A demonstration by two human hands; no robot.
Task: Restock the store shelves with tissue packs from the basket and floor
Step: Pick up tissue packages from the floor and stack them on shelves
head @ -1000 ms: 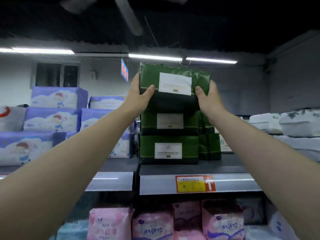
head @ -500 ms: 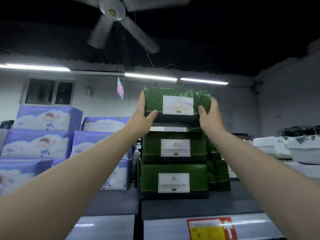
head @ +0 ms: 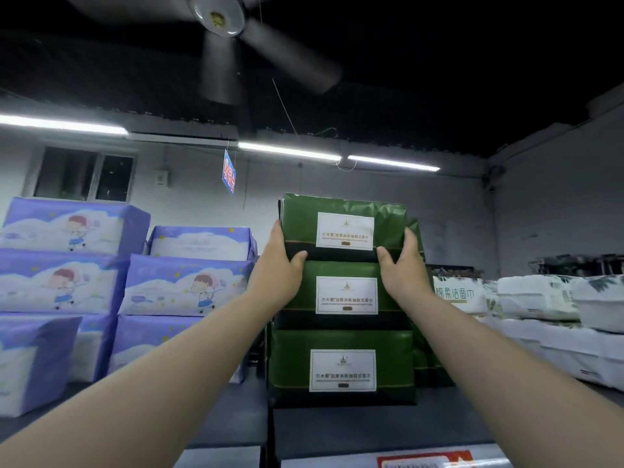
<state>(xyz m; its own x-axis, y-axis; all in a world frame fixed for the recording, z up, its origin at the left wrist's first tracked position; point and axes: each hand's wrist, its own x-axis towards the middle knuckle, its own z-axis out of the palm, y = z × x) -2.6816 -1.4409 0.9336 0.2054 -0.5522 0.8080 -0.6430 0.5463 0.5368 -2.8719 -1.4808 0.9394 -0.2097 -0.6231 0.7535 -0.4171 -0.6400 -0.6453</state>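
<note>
**Green tissue pack held at the top of a three-high stack**

To the left of the green stack, purple tissue packs (head: 182, 285) printed with clouds and a cartoon child are piled several high. To the right, white packs (head: 540, 298) lie in low rows running toward the far wall. More green packs (head: 420, 352) stand just behind the stack on its right side, mostly hidden. A ceiling fan (head: 219, 15) blurs overhead, tube lights (head: 290, 152) line the far wall, and a small blue sign (head: 229, 172) hangs from a string above. Nothing stands between the person and the stack except their own forearms.

The top green pack (head: 344, 228) has glossy dark green wrap, slightly creased, with a white rectangular label centred on its near face and a dark band along its lower edge. The middle pack (head: 346, 293) and bottom pack (head: 342, 366) look the same. The bottom one stands on the dark shelf (head: 371, 427).

The top pack lies flat with its long axis running left to right and its label facing the person. Its lower edge meets the top of the middle pack.

The left hand (head: 277, 265) clasps the pack's left end, its thumb hooked over the near face. The right hand (head: 403, 265) clasps the right end the same way. The fingers of both reach behind, out of sight.
</note>
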